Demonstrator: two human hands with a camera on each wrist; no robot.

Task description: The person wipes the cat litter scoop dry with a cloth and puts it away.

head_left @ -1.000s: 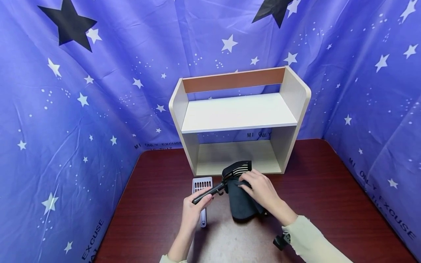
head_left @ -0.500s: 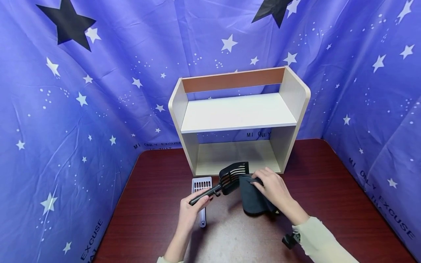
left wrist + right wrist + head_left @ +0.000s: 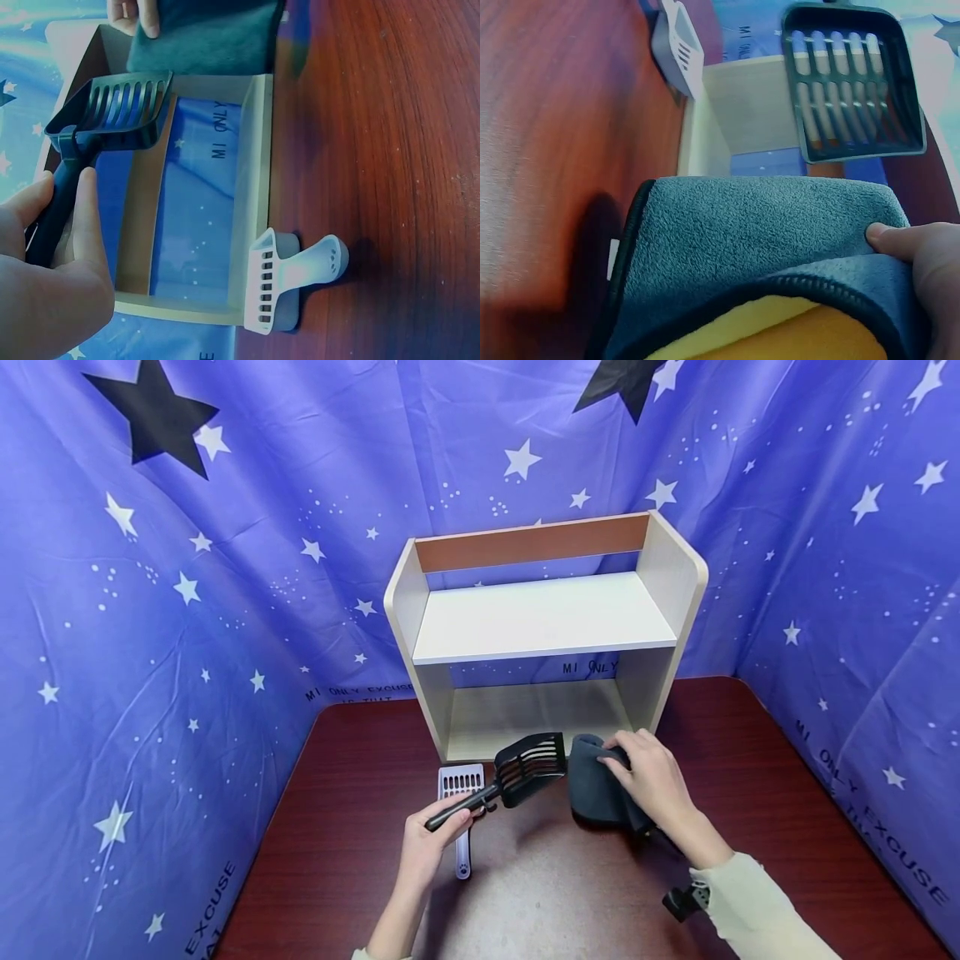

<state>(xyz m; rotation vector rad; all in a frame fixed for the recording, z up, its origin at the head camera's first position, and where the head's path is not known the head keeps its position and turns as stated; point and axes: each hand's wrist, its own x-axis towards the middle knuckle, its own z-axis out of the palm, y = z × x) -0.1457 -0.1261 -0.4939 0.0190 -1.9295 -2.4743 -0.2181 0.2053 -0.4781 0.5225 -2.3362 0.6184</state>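
Note:
My left hand point(image 3: 429, 839) grips the handle of a black slotted litter scoop point(image 3: 516, 792), raised above the table with its head toward the right. To its right, my right hand point(image 3: 654, 777) pinches a folded dark grey cloth point(image 3: 596, 789). The right wrist view shows the cloth point(image 3: 757, 221) with fuzzy grey pile, a black stitched edge and a yellow-orange inner side. Scoop and cloth are apart. A pale litter scoop point(image 3: 462, 856) lies beyond and under my left hand, which partly hides it; its slotted head point(image 3: 264, 289) shows in the left wrist view.
A two-tier pale wooden shelf point(image 3: 547, 614) stands at the back of the dark red table point(image 3: 360, 827). Blue star-patterned curtain point(image 3: 300, 602) surrounds the table. Near my right sleeve is a small black object point(image 3: 680, 903).
My right hand has drawn the cloth rightward, away from the black scoop, leaving the scoop's head uncovered. My left hand has shifted slightly left, still holding the scoop.

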